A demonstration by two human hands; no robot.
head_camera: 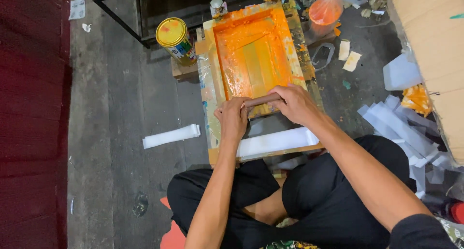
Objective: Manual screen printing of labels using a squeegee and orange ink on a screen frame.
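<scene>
Gripping one wooden squeegee [261,100]: left hand [233,117], right hand [296,104] closed; one orange-inked screen frame [210,80], one yellow can [175,39].

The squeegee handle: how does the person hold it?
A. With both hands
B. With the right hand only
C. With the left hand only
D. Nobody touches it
A: the left hand and the right hand both grip the brown squeegee handle at the near edge of the orange-inked screen frame.
</scene>
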